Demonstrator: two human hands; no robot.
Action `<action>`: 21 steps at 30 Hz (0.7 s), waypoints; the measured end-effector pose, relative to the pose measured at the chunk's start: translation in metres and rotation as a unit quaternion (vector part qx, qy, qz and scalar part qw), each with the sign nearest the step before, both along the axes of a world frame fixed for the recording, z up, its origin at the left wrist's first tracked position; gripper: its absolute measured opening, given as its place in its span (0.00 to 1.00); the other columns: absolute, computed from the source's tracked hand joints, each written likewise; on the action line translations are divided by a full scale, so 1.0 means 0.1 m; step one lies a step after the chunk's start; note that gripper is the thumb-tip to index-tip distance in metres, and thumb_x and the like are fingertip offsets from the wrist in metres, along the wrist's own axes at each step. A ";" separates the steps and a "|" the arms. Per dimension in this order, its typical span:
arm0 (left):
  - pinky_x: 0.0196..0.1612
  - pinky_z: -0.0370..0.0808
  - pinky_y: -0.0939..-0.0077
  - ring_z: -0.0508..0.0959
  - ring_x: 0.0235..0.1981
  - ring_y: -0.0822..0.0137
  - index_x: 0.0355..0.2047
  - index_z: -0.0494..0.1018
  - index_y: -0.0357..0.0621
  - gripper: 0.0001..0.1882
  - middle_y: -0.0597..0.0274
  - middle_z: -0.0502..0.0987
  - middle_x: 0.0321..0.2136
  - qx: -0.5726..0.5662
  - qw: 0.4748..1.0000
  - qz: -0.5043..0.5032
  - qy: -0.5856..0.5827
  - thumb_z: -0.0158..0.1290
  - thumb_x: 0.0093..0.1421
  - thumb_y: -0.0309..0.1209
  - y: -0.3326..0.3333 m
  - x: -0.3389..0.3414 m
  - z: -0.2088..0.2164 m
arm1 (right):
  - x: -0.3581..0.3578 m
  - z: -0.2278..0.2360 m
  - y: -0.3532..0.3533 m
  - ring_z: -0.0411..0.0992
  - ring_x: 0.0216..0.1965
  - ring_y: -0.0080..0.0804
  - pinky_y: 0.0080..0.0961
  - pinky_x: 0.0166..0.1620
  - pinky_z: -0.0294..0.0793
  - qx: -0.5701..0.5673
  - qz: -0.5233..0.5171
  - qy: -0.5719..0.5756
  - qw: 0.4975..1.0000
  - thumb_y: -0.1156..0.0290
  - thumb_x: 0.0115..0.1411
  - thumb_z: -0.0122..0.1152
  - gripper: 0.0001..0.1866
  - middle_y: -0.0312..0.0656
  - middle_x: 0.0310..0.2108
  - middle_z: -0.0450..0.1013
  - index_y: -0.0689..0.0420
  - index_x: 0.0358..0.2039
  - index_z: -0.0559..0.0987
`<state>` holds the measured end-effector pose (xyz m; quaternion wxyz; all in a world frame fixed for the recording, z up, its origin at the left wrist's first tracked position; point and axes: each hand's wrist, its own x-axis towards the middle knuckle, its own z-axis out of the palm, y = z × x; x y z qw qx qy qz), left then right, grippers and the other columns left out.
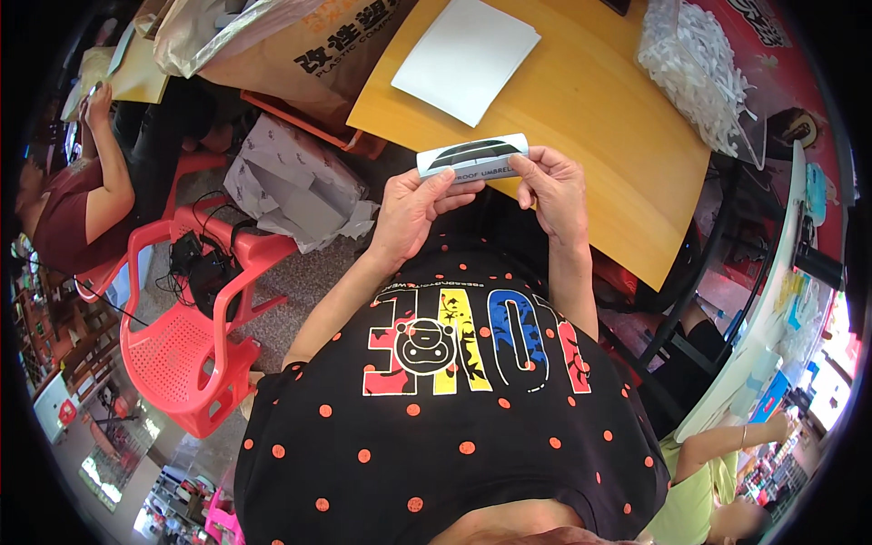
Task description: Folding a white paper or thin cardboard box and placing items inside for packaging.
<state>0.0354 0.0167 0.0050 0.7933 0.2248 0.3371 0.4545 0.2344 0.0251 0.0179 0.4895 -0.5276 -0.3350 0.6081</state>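
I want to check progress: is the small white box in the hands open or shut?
Cannot tell. The white box lies sideways between left hand and right hand; fingers cover both ends.

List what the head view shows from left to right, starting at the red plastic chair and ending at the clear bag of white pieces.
Red plastic chair → crumpled grey paper → left hand → right hand → clear bag of white pieces.

– What sits on the wooden worktop?
– A stack of white sheets and a clear bag of white strips.
– And beside it?
– A red plastic chair holding black cables.
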 end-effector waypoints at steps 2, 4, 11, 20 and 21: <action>0.46 0.79 0.71 0.79 0.43 0.59 0.48 0.70 0.27 0.16 0.47 0.76 0.42 0.003 1.000 -0.003 0.006 0.45 0.67 0.29 0.00 0.01 0.00 | 0.01 0.02 0.00 0.65 0.13 0.15 0.11 0.17 0.58 -0.005 -0.009 0.002 1.000 0.74 0.58 0.61 0.07 0.36 0.20 0.74 0.66 0.32 0.78; 0.46 0.79 0.71 0.80 0.42 0.60 0.47 0.70 0.28 0.16 0.47 0.77 0.42 0.009 1.000 -0.006 0.025 0.44 0.67 0.30 0.00 0.02 -0.01 | 0.04 -0.04 0.00 0.65 0.13 0.16 0.11 0.17 0.59 -0.002 0.002 0.016 1.000 0.74 0.58 0.61 0.07 0.37 0.22 0.74 0.67 0.33 0.78; 0.48 0.78 0.67 0.78 0.45 0.56 0.50 0.68 0.27 0.18 0.46 0.76 0.44 0.050 0.995 -0.024 0.080 0.43 0.67 0.31 0.04 -0.04 -0.04 | -0.02 0.00 0.00 0.67 0.19 0.16 0.12 0.22 0.65 0.018 -0.004 0.056 0.998 0.76 0.58 0.62 0.10 0.41 0.31 0.75 0.69 0.37 0.77; 0.47 0.78 0.68 0.79 0.43 0.60 0.49 0.70 0.27 0.16 0.48 0.77 0.42 0.140 0.981 -0.006 0.135 0.44 0.67 0.28 -0.01 -0.05 -0.07 | 0.10 0.17 -0.04 0.72 0.29 0.35 0.29 0.33 0.73 0.298 0.086 -0.475 0.823 0.79 0.48 0.67 0.18 0.43 0.34 0.73 0.56 0.41 0.77; 0.46 0.78 0.71 0.79 0.42 0.62 0.47 0.71 0.28 0.15 0.49 0.78 0.41 0.151 0.979 0.003 0.138 0.45 0.66 0.27 0.00 -0.03 -0.04 | 0.10 0.19 -0.04 0.72 0.30 0.37 0.31 0.33 0.73 0.295 0.084 -0.477 0.823 0.79 0.48 0.66 0.16 0.43 0.33 0.73 0.56 0.39 0.77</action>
